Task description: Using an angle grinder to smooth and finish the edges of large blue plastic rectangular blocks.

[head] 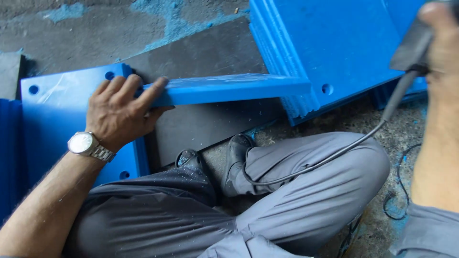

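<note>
Down on the concrete floor (86,33), blue plastic sheets lie all about: a flat sheet (52,110) with round corner holes at left, and a tall stack of blue sheets (330,43) at upper right, its layered edge facing the middle. Between them lies a dark grey panel (205,124). The left hand (119,112), wristwatch (86,144) on the wrist, grasps the near end of a blue sheet held on edge (229,88), fingers curled over its top; the far end meets the stack. The right hand (442,38), partly out of view at upper right, is clenched around a dark power tool (411,48); its black cord (334,153) trails across the grey-trousered knee. Open floor shows beside the right knee.
</note>
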